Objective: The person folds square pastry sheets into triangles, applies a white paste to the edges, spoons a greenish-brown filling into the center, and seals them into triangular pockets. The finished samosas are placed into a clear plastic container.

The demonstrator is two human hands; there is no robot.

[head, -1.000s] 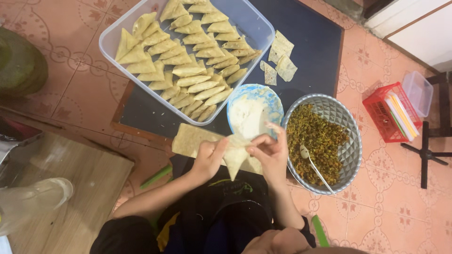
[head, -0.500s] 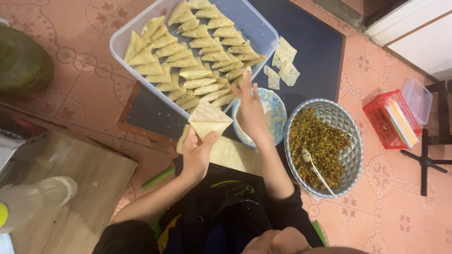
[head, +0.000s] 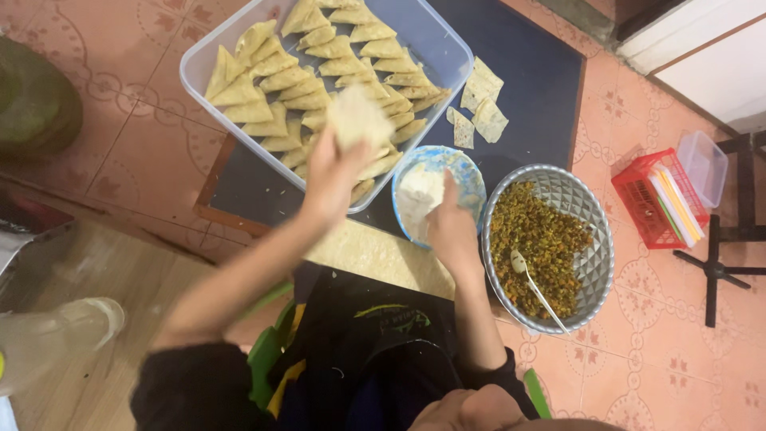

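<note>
Head view: we look down at our two hands, working over a dark board on the tiled floor.
Left hand (head: 331, 172): fingers closed on a folded pastry (head: 357, 117), which we hold over the near edge of the tub (head: 447, 44).
Change: half a second ago the pastry sat low in front of us, by the sheets; now it is lifted up over the tub, so we judge the fold finished and the piece on its way to join the others.
Right hand (head: 451, 227): it has moved to the paste bowl (head: 471, 172), one finger out and dipping into the white paste; it grips nothing.
Tub: packed with rows of folded triangles (head: 279, 88), with little room left at the near side.
Sheets (head: 383, 255): a pale stack lies between our arms, just below the bowl.
Filling bowl (head: 582, 215): right of the paste bowl, full of green-yellow mix, with a spoon (head: 536, 289) lying in it.
Scraps (head: 477, 104): a few cut pastry pieces lie on the board beside the tub.
Further off: a red basket (head: 638, 209) with a clear box stands well apart.
In the way: nothing lies between the pastry and the tub.
</note>
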